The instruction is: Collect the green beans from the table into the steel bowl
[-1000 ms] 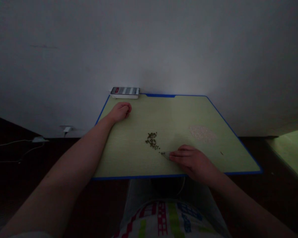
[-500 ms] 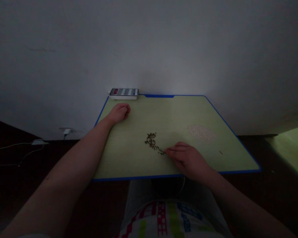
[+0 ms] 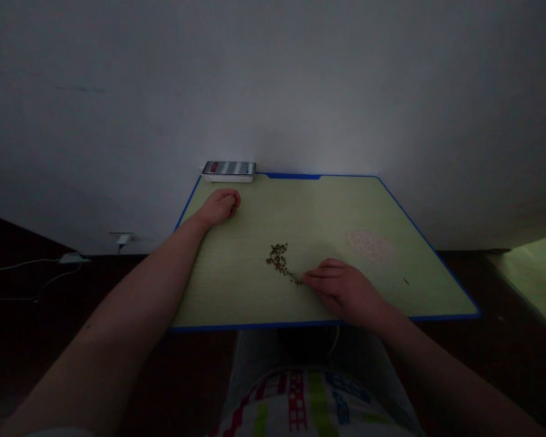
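Tool (image 3: 297, 277), one: mostly hidden, pinched in the fingertips of the right hand (image 3: 343, 288); only a dim sliver showed. Grains (image 3: 278, 258), dark: scattered on the bench (image 3: 230, 297), just left of those fingertips. Left hand (image 3: 221, 206): loose fist on the bench, palm hidden. Against a second earlier: right hand farther left, tool's clear face out of sight.

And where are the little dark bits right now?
In the head view, the little dark bits lie on the table, left of its middle and beside the right hand; the pale pile is farther right.
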A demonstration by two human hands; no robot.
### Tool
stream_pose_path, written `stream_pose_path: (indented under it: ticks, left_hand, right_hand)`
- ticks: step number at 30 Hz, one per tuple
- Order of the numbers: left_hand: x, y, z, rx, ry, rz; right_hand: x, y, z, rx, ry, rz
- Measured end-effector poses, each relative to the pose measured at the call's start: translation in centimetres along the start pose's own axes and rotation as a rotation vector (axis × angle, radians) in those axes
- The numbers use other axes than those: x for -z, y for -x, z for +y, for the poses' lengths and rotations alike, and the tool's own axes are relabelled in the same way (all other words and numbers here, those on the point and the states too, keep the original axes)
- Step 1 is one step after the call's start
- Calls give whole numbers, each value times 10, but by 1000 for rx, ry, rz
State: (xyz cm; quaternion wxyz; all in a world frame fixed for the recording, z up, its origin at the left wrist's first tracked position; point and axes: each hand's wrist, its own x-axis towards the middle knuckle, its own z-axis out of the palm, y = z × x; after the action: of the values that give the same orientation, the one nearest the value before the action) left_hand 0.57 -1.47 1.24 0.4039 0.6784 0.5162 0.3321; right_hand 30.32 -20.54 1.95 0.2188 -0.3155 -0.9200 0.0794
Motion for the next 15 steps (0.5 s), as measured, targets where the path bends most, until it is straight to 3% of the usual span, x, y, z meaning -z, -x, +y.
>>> stream_pose_path:
  ticks: [8,15]
  left_hand:
    - [1,-2,-5,-16,-18,-12]
    - [2,-1,-4,-8,-20,-12]
  right_hand:
    - [1,14,-12,-34,-18,-12]
    - [-14,10,-29,-19,138,-46]
